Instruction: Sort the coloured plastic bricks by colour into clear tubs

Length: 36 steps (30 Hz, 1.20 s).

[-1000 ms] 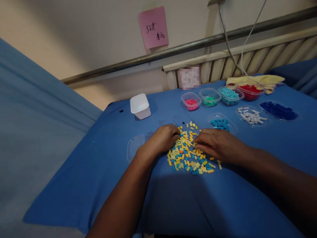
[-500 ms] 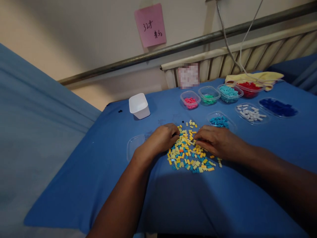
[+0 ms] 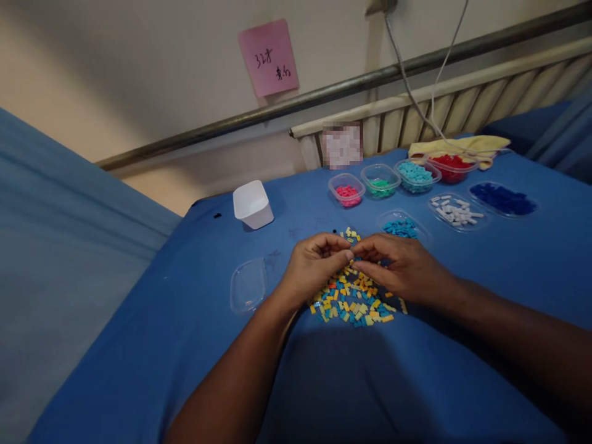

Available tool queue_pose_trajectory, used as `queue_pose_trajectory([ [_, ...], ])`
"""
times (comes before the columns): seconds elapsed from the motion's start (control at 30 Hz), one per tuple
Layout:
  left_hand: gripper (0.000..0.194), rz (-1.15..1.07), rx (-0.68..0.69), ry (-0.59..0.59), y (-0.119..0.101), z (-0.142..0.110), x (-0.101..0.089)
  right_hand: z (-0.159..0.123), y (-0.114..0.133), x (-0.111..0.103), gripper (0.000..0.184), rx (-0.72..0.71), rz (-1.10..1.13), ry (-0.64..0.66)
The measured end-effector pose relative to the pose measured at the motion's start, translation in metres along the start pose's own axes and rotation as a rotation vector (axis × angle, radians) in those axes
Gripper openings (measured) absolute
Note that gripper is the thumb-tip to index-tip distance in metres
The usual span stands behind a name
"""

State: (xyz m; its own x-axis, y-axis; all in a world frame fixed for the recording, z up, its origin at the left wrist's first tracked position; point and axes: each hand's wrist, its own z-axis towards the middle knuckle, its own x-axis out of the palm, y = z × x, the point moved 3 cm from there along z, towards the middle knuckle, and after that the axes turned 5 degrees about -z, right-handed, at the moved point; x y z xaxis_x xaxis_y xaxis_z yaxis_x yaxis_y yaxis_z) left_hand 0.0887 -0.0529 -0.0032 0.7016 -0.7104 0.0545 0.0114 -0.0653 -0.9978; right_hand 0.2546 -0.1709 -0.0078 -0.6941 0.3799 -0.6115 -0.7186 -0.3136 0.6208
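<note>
Yellow and blue small plastic bricks (image 3: 356,305) lie heaped on the blue-covered counter (image 3: 139,320), long axes mixed, just below the left hand (image 3: 317,264) and right hand (image 3: 400,262), neither clearly nearer; both narrowed, fingertips almost meeting, any held brick indiscernible.

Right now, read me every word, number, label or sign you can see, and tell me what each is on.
"32", then a handwritten character resembling "才": pink note, top line.
Pink note, lower line: handwriting too small to read surely.
Pixelated sheet below it: too blurred to read.
No other readable text.
</note>
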Motion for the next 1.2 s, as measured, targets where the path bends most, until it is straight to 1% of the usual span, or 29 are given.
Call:
queue_pose_trajectory([
  [0.07, 0.041, -0.084, -0.065, -0.033, 0.006, -0.003, 0.007, 0.000, -0.002, 0.000, 0.008, 0.005, -0.025, -0.024],
  [0.13, 0.042, -0.110, -0.103, -0.069, 0.010, -0.007, 0.010, 0.000, -0.004, 0.002, 0.008, -0.021, -0.047, -0.023],
  [0.27, 0.041, -0.077, -0.129, -0.131, 0.009, -0.017, 0.008, 0.001, -0.004, 0.004, 0.008, -0.097, -0.078, 0.010],
  [0.37, 0.040, -0.049, -0.131, -0.155, 0.009, -0.024, 0.007, 0.002, 0.003, 0.006, 0.012, -0.148, -0.090, -0.007],
  [0.43, 0.040, -0.089, -0.141, -0.164, 0.011, -0.026, 0.007, 0.002, 0.009, 0.007, 0.016, -0.203, -0.098, -0.007],
  [0.5, 0.043, -0.161, -0.156, -0.156, 0.014, -0.028, 0.008, 0.001, 0.014, 0.010, 0.020, -0.258, -0.107, -0.001],
  [0.63, 0.048, -0.281, -0.170, -0.102, 0.018, -0.030, 0.014, 0.000, 0.019, 0.018, 0.023, -0.346, -0.125, 0.036],
  [0.7, 0.048, -0.318, -0.181, -0.088, 0.018, -0.032, 0.017, -0.002, 0.018, 0.023, 0.023, -0.364, -0.152, 0.051],
  [0.9, 0.053, -0.358, -0.175, -0.077, 0.017, -0.040, 0.021, -0.007, 0.012, 0.032, 0.024, -0.390, -0.214, 0.027],
  [1.03, 0.053, -0.363, -0.173, -0.031, 0.014, -0.039, 0.022, -0.007, 0.009, 0.032, 0.022, -0.332, -0.245, 0.034],
  [1.13, 0.054, -0.330, -0.180, 0.017, 0.015, -0.038, 0.025, -0.006, 0.013, 0.031, 0.018, -0.298, -0.264, 0.027],
  [1.2, 0.058, -0.295, -0.186, 0.053, 0.018, -0.037, 0.027, -0.005, 0.016, 0.028, 0.016, -0.292, -0.270, 0.054],
])
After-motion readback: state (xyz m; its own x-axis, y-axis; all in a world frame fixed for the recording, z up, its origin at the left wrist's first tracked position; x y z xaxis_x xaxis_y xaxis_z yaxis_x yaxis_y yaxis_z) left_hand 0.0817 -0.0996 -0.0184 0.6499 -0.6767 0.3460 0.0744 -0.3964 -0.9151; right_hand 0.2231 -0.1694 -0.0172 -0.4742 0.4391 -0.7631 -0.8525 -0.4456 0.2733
